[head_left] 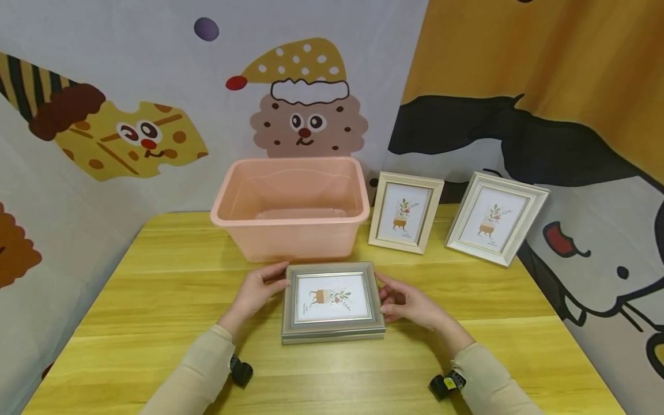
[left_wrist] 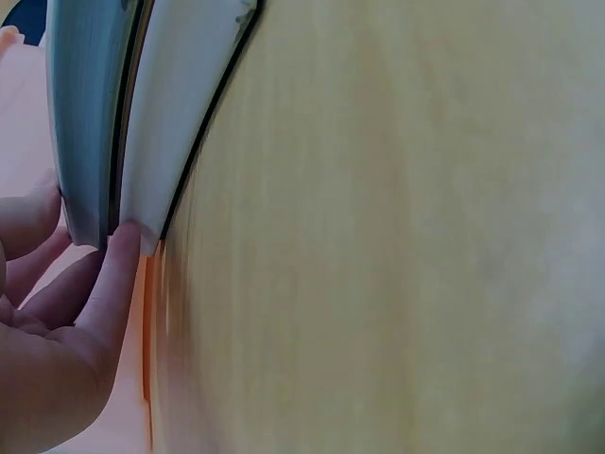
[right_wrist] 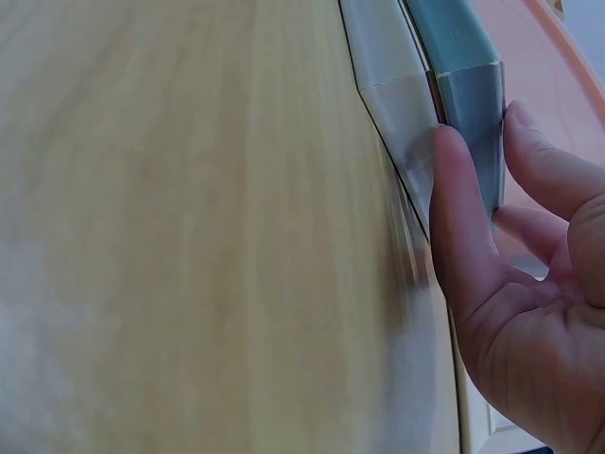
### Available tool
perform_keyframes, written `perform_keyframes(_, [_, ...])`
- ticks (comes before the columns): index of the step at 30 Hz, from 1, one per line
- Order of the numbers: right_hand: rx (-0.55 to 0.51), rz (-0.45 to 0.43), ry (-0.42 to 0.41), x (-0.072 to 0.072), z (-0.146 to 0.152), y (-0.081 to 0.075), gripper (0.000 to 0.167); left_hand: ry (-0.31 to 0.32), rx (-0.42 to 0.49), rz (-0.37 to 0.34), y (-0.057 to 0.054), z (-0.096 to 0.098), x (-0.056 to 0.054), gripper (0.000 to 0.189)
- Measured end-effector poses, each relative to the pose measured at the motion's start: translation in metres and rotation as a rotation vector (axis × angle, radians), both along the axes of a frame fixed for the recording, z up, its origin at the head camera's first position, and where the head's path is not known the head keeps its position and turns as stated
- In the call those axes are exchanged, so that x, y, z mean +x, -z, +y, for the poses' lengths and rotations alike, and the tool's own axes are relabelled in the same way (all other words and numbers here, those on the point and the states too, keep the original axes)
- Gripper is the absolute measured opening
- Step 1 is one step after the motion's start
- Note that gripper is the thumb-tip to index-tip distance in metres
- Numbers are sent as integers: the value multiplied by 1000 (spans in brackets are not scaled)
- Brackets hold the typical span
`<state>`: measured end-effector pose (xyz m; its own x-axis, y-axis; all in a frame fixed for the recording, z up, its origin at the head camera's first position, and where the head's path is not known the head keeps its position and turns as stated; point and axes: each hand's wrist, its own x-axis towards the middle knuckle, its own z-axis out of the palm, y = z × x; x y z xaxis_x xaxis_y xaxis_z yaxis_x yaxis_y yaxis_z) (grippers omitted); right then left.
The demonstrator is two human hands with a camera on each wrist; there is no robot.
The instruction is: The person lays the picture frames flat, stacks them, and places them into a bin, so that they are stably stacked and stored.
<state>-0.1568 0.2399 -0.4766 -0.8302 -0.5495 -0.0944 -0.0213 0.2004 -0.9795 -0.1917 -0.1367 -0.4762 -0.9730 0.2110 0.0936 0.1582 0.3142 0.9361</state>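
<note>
Two stacked picture frames lie flat on the table in front of me. On top is a silver-grey picture frame [head_left: 334, 328], its potted-plant print turned sideways. A paler picture frame [left_wrist: 175, 123] lies beneath it, its side showing in both wrist views. My left hand [head_left: 259, 291] holds the silver-grey frame at its left edge, one finger reaching down to the seam between the two. From the opposite edge my right hand [head_left: 410, 302] grips it, with a fingertip [right_wrist: 452, 151] at that same seam.
A pink plastic tub [head_left: 290, 242] stands just behind the stack. To its right, a beige picture frame [head_left: 378, 210] and a white picture frame [head_left: 461, 216] lean upright near the table's back edge. A cartoon-print cloth [head_left: 171, 34] hangs behind the wooden table [head_left: 171, 276].
</note>
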Motion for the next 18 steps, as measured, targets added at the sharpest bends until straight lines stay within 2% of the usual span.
perform_keyframes(4, [-17,19,-16,-1,2,-2,78,-7,-10,13,-1,-2,0,44])
perform_keyframes(8, [-11,105,-13,-3,9,-3,70,-2,16,25,-6,-5,2,42])
perform_keyframes(14, [60,257,79,-5,21,-11,59,14,3,76,-14,-12,6,42])
perform_keyframes(18, [95,298,121,-6,31,-13,57,21,5,100,-18,-12,8,43])
